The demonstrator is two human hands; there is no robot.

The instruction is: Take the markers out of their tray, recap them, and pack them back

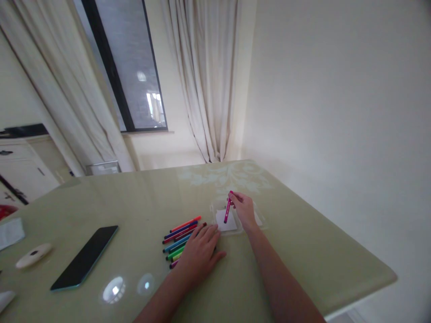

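Observation:
A magenta felt-tip pen [228, 210] is pinched near its upper end by my right hand [243, 207]. It slants over a clear plastic case [239, 232] with white paper [220, 217] inside. To the left of the case my left hand [202, 244] lies flat with its fingers stretched out over a row of felt-tip pens [182, 228]. Orange, blue, red, green and purple ones show side by side; their right ends are partly hidden under that hand.
A dark tablet or phone [85, 258] lies on the glossy table [134, 202] to the left. Beyond it are a white oval object [33, 255] and a folded white cloth or tissue [10, 233]. The wall [336, 112] runs along the table's right side.

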